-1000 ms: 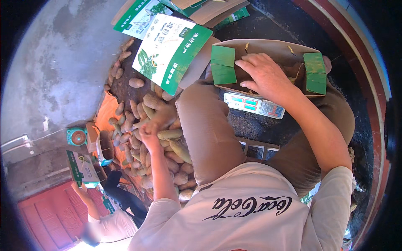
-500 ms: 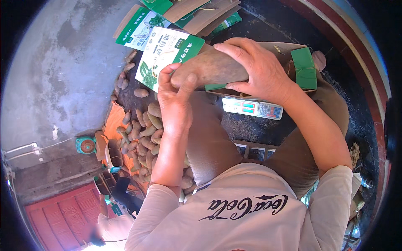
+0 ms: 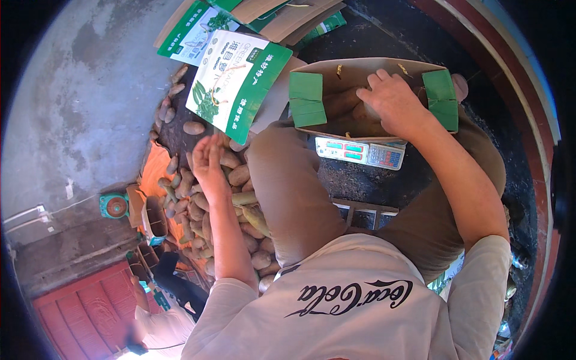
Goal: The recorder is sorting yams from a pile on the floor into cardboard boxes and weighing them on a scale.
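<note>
My right hand [image 3: 396, 108] reaches into an opened cardboard box [image 3: 354, 63] with green end flaps, its bent fingers on a large, earth-coated radish [image 3: 362, 112]. Other radishes [image 3: 342, 103] lie beside it in the box. Part of that hand's grip is hidden behind its back. To the left, my left hand [image 3: 210, 162] is open and empty, fingers loosely apart, above a heap of dusty brown and greenish radishes [image 3: 240, 175].
A white digital scale [image 3: 360, 152] shows under the box's near edge. Printed flat cartons [image 3: 240, 78] lie at the upper left. Orange cloth [image 3: 155, 174] lies under the heap. A co-worker [image 3: 162, 327] is at the lower left, near a red door [image 3: 90, 306].
The large radish has gone from between both hands into the box with my right hand. My left hand has let go and moved left and down, over the heap.
</note>
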The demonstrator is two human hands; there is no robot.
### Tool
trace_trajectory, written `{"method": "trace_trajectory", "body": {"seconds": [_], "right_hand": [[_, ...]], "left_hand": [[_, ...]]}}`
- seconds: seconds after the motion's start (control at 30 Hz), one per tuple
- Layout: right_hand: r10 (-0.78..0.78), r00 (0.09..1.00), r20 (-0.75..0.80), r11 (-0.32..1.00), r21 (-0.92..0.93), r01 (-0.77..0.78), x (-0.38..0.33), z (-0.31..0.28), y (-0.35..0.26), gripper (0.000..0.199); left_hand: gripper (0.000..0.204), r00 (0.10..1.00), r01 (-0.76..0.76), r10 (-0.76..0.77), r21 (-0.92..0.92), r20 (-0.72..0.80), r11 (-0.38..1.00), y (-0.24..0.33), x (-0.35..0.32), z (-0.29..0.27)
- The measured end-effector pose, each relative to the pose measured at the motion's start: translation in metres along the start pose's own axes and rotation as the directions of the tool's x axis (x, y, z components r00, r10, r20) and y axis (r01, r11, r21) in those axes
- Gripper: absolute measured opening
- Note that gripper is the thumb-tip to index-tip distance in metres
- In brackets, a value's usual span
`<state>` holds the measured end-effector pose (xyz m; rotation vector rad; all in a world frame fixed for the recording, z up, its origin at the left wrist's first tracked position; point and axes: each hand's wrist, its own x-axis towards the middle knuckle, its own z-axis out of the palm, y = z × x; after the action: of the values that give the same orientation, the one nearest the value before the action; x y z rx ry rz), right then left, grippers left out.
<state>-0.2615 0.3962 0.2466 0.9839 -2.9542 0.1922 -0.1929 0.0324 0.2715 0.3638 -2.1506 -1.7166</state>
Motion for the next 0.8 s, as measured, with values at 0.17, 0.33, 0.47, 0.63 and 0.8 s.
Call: {"method": "trace_trajectory", "body": {"seconds": [0.17, 0.33, 0.47, 0.63, 0.8], "right_hand": [[0.013, 0.999, -0.049, 0.995, 0.098, -0.008, 0.007, 0.012, -0.015, 0.041], [0.004, 0.999, -0.051, 0.999, 0.04, -0.002, 0.024, 0.026, -0.017, 0.025], [0.049, 0.997, 0.053, 0.998, 0.04, -0.051, 0.02, 0.027, -0.016, 0.018], [0.047, 0.976, 0.212, 0.996, 0.071, -0.063, 0.015, 0.033, -0.026, 0.024], [0.026, 0.98, 0.195, 0.998, 0.058, -0.038, 0.018, 0.028, -0.032, 0.016]], "left_hand": [[0.023, 0.985, 0.043, -0.131, 0.57, 0.115, 0.82, -0.114, -0.034, -0.064], [0.041, 0.879, 0.068, -0.421, 0.814, 0.224, 0.577, -0.233, -0.092, -0.127], [0.042, 0.872, 0.145, -0.449, 0.775, 0.194, 0.615, -0.251, -0.127, -0.057], [0.044, 0.863, 0.23, -0.48, 0.725, 0.156, 0.649, -0.247, -0.176, -0.039], [0.046, 0.852, 0.312, -0.511, 0.674, 0.114, 0.67, -0.245, -0.178, -0.028]]}}
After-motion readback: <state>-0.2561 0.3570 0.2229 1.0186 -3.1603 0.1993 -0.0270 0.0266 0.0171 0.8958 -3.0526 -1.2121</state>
